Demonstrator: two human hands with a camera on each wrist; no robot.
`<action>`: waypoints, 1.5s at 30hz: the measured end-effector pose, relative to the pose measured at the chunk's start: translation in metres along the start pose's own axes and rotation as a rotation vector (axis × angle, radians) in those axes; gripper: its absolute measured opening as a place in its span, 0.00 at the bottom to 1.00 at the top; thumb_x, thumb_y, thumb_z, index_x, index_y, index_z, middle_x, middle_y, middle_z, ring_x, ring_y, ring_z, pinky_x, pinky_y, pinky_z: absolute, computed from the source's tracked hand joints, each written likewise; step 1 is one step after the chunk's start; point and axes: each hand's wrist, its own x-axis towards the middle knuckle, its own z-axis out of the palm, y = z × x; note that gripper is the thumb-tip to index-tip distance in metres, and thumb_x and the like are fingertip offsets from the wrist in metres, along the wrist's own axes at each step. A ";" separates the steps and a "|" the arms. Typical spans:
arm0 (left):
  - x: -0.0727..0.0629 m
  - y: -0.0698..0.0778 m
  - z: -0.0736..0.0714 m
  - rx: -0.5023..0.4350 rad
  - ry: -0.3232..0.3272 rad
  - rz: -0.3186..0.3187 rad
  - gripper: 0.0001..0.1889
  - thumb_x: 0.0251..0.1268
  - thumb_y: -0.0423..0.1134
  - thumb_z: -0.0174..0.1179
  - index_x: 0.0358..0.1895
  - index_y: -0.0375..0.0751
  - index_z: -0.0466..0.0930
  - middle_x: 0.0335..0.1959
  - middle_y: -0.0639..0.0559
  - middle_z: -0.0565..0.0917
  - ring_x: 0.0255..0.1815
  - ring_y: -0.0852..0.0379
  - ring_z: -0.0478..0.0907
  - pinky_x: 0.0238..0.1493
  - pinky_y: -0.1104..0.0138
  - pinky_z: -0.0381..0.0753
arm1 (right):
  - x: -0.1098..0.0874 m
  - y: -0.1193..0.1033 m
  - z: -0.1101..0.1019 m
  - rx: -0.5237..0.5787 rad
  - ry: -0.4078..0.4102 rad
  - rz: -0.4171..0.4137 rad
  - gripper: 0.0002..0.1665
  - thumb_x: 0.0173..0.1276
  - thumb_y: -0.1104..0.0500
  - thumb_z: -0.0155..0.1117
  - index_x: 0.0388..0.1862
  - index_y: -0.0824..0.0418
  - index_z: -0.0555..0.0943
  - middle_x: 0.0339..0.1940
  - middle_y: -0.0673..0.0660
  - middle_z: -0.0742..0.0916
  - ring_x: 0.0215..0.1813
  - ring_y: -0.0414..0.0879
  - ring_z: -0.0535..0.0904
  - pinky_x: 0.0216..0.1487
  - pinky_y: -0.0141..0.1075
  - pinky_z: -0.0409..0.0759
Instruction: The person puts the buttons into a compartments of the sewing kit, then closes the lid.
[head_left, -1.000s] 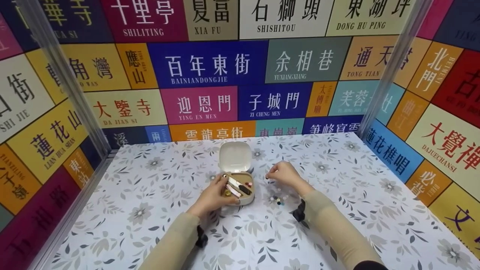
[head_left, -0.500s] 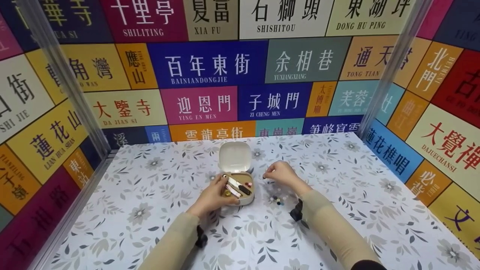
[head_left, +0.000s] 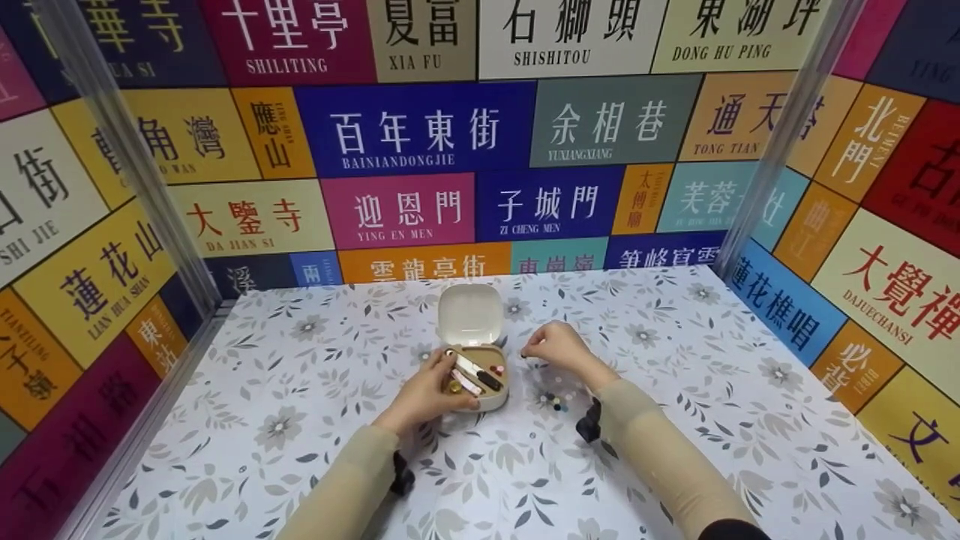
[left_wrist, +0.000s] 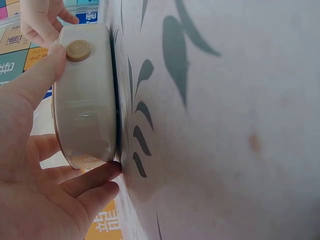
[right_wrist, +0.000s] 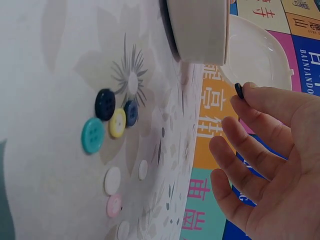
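A cream sewing box (head_left: 491,402) stands on the table with its lid (head_left: 470,315) raised at the back. My left hand (head_left: 426,390) grips its left side, thumb at the front near a round tan button-shaped latch (left_wrist: 78,50) and fingers along the wall. Inside the box lie a black-handled tool with a white part (head_left: 487,379), a pinkish strip (head_left: 468,383) and small red pieces (head_left: 496,370). To the right of the box, above the table, my right hand (head_left: 564,349) pinches a dark button (right_wrist: 239,90) between thumb and index finger, its other fingers loosely bent.
Several loose buttons lie on the floral cloth right of the box, among them a teal button (right_wrist: 93,135), a yellow button (right_wrist: 117,123), a white button (right_wrist: 112,180) and a pink button (right_wrist: 114,205). Walls of printed signs (head_left: 420,127) enclose the table at back and sides.
My right hand has moved a little left, closer to the box, with the dark button still pinched. The left hand and the box have not moved.
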 end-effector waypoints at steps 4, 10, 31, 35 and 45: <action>0.001 -0.001 0.001 -0.008 -0.001 -0.015 0.54 0.45 0.57 0.75 0.76 0.44 0.57 0.78 0.43 0.49 0.74 0.40 0.52 0.71 0.48 0.53 | 0.001 -0.004 0.003 0.008 -0.013 -0.017 0.08 0.58 0.57 0.71 0.24 0.60 0.87 0.29 0.51 0.87 0.25 0.43 0.78 0.27 0.35 0.78; 0.000 -0.001 0.001 -0.003 -0.003 -0.025 0.54 0.45 0.57 0.75 0.76 0.45 0.57 0.78 0.45 0.49 0.75 0.41 0.51 0.72 0.48 0.52 | 0.001 -0.007 0.007 0.009 -0.011 -0.043 0.08 0.57 0.57 0.72 0.23 0.60 0.86 0.27 0.51 0.87 0.24 0.42 0.77 0.27 0.34 0.77; 0.000 0.000 0.000 -0.013 -0.012 0.014 0.54 0.47 0.56 0.74 0.76 0.41 0.54 0.78 0.43 0.48 0.74 0.41 0.52 0.71 0.49 0.55 | 0.006 -0.014 0.018 0.027 -0.027 -0.027 0.07 0.58 0.56 0.72 0.25 0.59 0.88 0.24 0.51 0.87 0.20 0.41 0.75 0.21 0.32 0.73; 0.000 0.000 0.000 -0.007 -0.010 0.003 0.54 0.47 0.56 0.74 0.76 0.42 0.55 0.78 0.43 0.48 0.74 0.41 0.51 0.71 0.49 0.54 | 0.007 -0.015 0.020 0.024 -0.025 -0.027 0.07 0.57 0.56 0.73 0.25 0.59 0.88 0.23 0.50 0.87 0.21 0.41 0.75 0.23 0.32 0.74; 0.001 0.001 0.000 0.007 -0.014 -0.003 0.54 0.47 0.57 0.74 0.76 0.43 0.55 0.78 0.43 0.48 0.75 0.40 0.51 0.71 0.47 0.54 | 0.009 -0.018 0.023 0.001 -0.023 -0.045 0.06 0.56 0.57 0.74 0.25 0.59 0.88 0.24 0.48 0.87 0.25 0.41 0.76 0.26 0.32 0.74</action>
